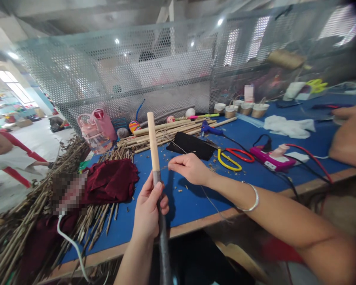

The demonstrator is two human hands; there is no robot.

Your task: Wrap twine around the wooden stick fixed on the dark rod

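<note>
Okay so, gripping a rod [154, 156] in the left hand [146, 209], fingers clenched round the dark grey lower stretch, just under where it changes to bare pale wood; holding it up over the near edge of the blue tabletop [182, 221], long axis running away from the body toward the back edge, tip raised and leaning a touch left; reaching in from the right with the right hand [192, 169], fingers pinched together just beside that colour change, seemingly on a thin thread [209, 198], though too fine to be totally sure; so, looking left from those fingertips to find the rod, with barely a gap, and crossing its axis rather than following it; definitely nearer with the left hand, being wrapped right on it. Texture-wise, seeing smooth, evenly round wood up top and a duller, slightly shiny skin below; spotting matte black cloth [192, 145] beyond the right hand, then scissors with looped yellow and red handles [220, 157] to its right; also noticing slim pale sticks [142, 136] toward the back edge, crumpled, soft dark red cloth [111, 180] on the left side, plus rough, knobbly twigs [10, 253] heaped around the near left corner.
</note>
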